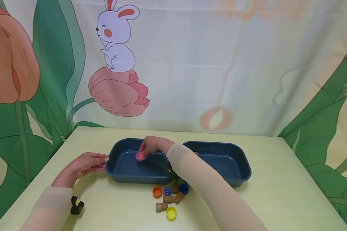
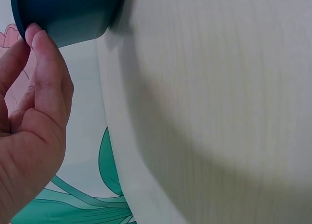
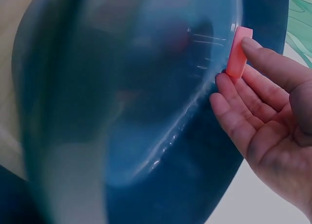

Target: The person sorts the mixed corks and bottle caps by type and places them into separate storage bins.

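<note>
Over the left dark blue tray [image 1: 138, 179], my right hand [image 1: 151, 145] pinches a pink bottle cap [image 1: 140, 156] between thumb and fingers. In the right wrist view the cap [image 3: 238, 53] is held on edge, close to the tray's inner side; whether it touches the tray I cannot tell. My left hand [image 1: 88, 163] is at the left end of the same tray. Its thumb and fingertips pinch the tray rim, seen in the left wrist view with the tray wall [image 2: 73, 19] above the hand [image 2: 41, 102].
A second blue tray [image 1: 237, 179] stands to the right, partly behind my right forearm; a small brownish thing inside is mostly hidden. In front lie several corks [image 1: 162, 207] and orange [image 1: 157, 192], purple [image 1: 167, 191], dark blue [image 1: 183, 189] and yellow [image 1: 171, 213] caps.
</note>
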Tool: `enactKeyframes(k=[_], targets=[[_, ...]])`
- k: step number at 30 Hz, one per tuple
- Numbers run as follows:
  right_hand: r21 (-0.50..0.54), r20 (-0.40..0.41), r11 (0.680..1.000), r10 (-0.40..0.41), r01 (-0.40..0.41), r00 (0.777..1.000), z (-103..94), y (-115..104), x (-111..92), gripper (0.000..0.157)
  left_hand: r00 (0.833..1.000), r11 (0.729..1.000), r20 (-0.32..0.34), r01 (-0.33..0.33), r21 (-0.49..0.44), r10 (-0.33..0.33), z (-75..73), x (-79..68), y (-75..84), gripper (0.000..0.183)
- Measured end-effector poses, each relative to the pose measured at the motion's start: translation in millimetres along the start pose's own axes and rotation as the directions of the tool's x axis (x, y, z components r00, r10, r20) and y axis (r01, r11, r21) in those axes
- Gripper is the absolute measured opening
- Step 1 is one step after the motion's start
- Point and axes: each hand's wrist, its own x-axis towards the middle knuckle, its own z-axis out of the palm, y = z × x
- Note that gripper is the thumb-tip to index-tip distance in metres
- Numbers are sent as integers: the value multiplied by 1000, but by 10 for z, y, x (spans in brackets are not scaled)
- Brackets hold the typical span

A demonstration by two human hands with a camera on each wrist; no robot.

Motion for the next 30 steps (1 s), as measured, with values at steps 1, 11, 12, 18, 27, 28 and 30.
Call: enactKeyframes(k=[1,11,12,18,27,28,30], targets=[[-3,2,1000,3,-3,1000,6,0,3,34,1000,1000,0,0,2,0,2,1,-1,46],[-15,39,998,63,-62,997,57,6,50,34,1000,1000,1,5,1,-5,0,1,1,45],[-21,42,998,64,-63,997,59,6,48,34,1000,1000,0,8,-2,-8,-2,-1,2,44],[-77,75,996,55,-49,996,79,11,33,26,1000,1000,-4,15,-11,-15,-3,-6,7,43],[-110,103,992,71,-60,992,92,-13,47,16,1000,1000,3,11,-13,-11,-15,-4,-2,43],[-109,103,992,73,-61,992,93,-15,49,15,1000,1000,2,12,-15,-12,-17,-4,-2,43],[-116,105,991,77,-65,991,94,-18,58,12,1000,1000,1,15,-20,-15,-20,-4,-2,42]])
